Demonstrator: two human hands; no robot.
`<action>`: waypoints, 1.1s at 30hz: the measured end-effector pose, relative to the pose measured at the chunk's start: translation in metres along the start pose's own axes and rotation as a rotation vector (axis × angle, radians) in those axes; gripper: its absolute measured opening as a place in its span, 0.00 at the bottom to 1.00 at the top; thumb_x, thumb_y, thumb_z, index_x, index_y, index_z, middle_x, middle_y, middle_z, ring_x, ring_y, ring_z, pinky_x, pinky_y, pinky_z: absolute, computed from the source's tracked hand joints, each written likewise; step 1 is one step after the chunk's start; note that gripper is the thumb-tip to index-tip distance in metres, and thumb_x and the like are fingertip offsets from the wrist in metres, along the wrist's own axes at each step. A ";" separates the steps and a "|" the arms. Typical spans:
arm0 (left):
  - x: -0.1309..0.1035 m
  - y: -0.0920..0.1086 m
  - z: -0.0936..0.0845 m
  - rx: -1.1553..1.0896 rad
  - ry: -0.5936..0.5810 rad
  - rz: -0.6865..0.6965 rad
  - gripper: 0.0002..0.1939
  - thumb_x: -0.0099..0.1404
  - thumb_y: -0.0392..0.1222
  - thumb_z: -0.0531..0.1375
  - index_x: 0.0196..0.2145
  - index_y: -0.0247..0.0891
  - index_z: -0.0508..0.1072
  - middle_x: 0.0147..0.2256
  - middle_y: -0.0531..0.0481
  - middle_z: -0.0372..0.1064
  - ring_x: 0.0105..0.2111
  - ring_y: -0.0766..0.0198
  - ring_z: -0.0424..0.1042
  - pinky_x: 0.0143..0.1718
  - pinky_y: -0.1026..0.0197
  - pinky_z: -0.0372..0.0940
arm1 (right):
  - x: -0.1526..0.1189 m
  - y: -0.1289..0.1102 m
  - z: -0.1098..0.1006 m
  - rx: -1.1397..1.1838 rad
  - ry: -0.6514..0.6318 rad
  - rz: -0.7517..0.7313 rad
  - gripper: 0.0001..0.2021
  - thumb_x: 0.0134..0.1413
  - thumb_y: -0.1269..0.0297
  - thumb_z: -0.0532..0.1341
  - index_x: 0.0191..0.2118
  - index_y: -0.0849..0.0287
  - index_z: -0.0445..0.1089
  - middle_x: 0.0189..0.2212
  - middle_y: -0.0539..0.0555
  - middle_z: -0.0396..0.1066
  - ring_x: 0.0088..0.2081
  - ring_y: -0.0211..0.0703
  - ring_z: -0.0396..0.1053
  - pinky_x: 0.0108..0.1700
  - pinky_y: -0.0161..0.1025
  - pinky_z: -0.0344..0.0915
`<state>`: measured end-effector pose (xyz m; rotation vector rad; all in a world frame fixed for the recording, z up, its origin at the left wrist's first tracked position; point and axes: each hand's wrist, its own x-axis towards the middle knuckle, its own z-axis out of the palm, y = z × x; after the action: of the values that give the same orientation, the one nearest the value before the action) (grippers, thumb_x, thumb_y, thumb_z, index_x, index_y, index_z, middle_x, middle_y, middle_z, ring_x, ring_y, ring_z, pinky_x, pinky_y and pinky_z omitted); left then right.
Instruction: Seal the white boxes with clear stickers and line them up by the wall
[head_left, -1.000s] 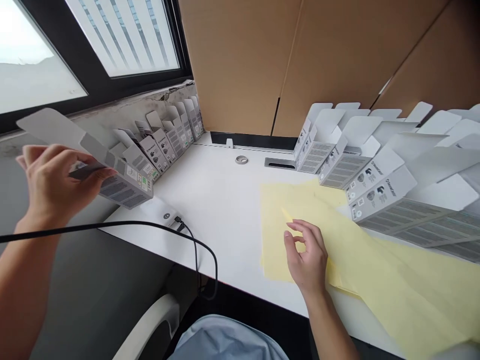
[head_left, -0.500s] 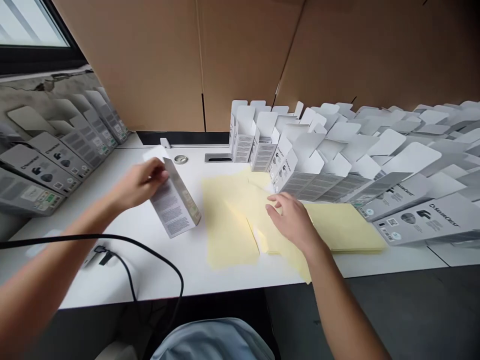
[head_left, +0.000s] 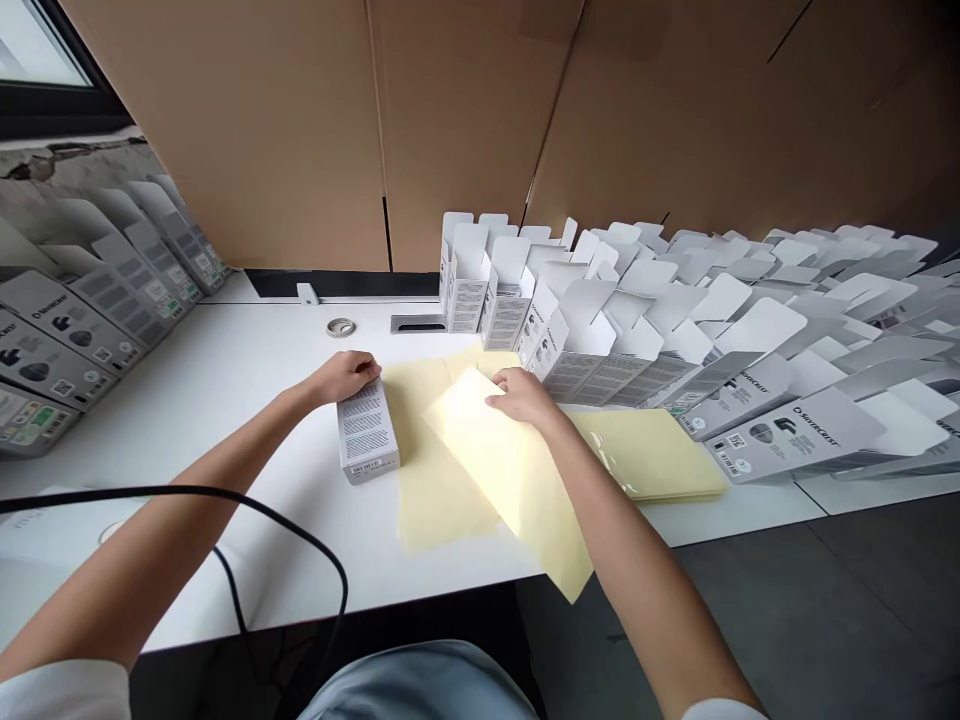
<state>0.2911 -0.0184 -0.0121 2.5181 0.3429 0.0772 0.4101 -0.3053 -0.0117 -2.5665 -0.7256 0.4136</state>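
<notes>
A small white cardboard box [head_left: 367,432] with printed text on its side is on the white table, left of the middle. My left hand [head_left: 346,377] has its fingers closed on the far end of this box. My right hand [head_left: 523,393] pinches the far corner of a pale yellow sheet [head_left: 517,475], whose near end hangs over the table's front edge. Beneath that sheet another yellow sheet [head_left: 427,495] lies flat, close to the box. A stack of yellow sheets [head_left: 649,455] lies right of my right forearm.
Rows of open-topped white boxes [head_left: 585,340] stand along the back and right; more boxes [head_left: 82,320] stand at the left. A roll of tape [head_left: 340,327] lies near the back edge. A black cable [head_left: 289,525] loops across my left forearm. Cardboard panels [head_left: 300,140] rise behind the table.
The box in my left hand has moved right and down onto the table. My right hand has shifted slightly left and now lifts a yellow sheet's corner. The camera view has shifted.
</notes>
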 end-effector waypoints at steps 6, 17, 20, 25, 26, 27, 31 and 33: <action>-0.041 0.040 0.012 -0.342 0.333 0.104 0.21 0.61 0.55 0.59 0.44 0.36 0.72 0.45 0.40 0.70 0.47 0.49 0.69 0.49 0.49 0.65 | -0.057 0.005 -0.020 0.651 -0.023 -0.235 0.12 0.54 0.53 0.65 0.31 0.57 0.70 0.27 0.50 0.71 0.30 0.43 0.69 0.32 0.38 0.64; -0.129 0.111 0.063 -1.302 -0.058 0.021 0.32 0.57 0.48 0.70 0.54 0.37 0.63 0.53 0.36 0.71 0.51 0.47 0.73 0.47 0.48 0.72 | -0.127 -0.020 0.010 1.220 0.059 -0.224 0.09 0.51 0.58 0.69 0.31 0.57 0.73 0.28 0.51 0.74 0.31 0.45 0.70 0.35 0.40 0.69; -0.133 0.107 0.063 -1.264 -0.014 0.062 0.30 0.58 0.47 0.69 0.54 0.36 0.64 0.54 0.36 0.70 0.52 0.47 0.72 0.48 0.49 0.72 | -0.133 -0.021 0.020 1.211 0.069 -0.233 0.10 0.51 0.58 0.69 0.28 0.58 0.72 0.25 0.50 0.71 0.29 0.43 0.68 0.32 0.38 0.66; -0.138 0.100 0.072 -0.976 0.180 0.147 0.34 0.61 0.49 0.66 0.61 0.38 0.62 0.54 0.37 0.66 0.52 0.48 0.70 0.49 0.46 0.71 | -0.138 -0.022 0.030 1.192 0.154 -0.243 0.10 0.54 0.56 0.67 0.30 0.58 0.72 0.26 0.50 0.70 0.29 0.42 0.67 0.32 0.38 0.66; -0.139 0.100 0.074 -0.837 0.351 0.182 0.36 0.60 0.48 0.67 0.62 0.40 0.61 0.55 0.38 0.65 0.53 0.48 0.68 0.50 0.46 0.70 | -0.140 -0.023 0.031 1.161 0.191 -0.253 0.11 0.55 0.55 0.66 0.31 0.58 0.72 0.27 0.51 0.71 0.30 0.42 0.67 0.32 0.37 0.66; -0.141 0.101 0.075 -0.684 0.519 0.237 0.35 0.60 0.47 0.68 0.62 0.42 0.61 0.55 0.39 0.64 0.54 0.48 0.67 0.51 0.46 0.68 | -0.142 -0.023 0.032 1.122 0.224 -0.264 0.11 0.56 0.55 0.65 0.32 0.58 0.73 0.27 0.51 0.71 0.30 0.42 0.67 0.32 0.37 0.66; -0.152 0.118 0.075 -0.318 0.598 0.556 0.15 0.64 0.40 0.64 0.49 0.42 0.73 0.46 0.42 0.71 0.48 0.53 0.71 0.49 0.51 0.69 | -0.155 -0.024 0.030 0.891 0.269 -0.320 0.12 0.58 0.55 0.62 0.32 0.58 0.71 0.26 0.52 0.69 0.30 0.43 0.66 0.31 0.37 0.64; -0.157 0.127 0.074 -0.350 0.490 0.627 0.10 0.67 0.39 0.63 0.46 0.41 0.75 0.42 0.43 0.75 0.43 0.56 0.74 0.44 0.55 0.71 | -0.161 -0.024 0.025 0.744 0.275 -0.360 0.11 0.57 0.56 0.62 0.31 0.58 0.70 0.25 0.51 0.67 0.29 0.42 0.64 0.30 0.37 0.63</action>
<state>0.1782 -0.2007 0.0023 2.1375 -0.2677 0.9221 0.2581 -0.3678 0.0044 -1.7105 -0.7355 0.1586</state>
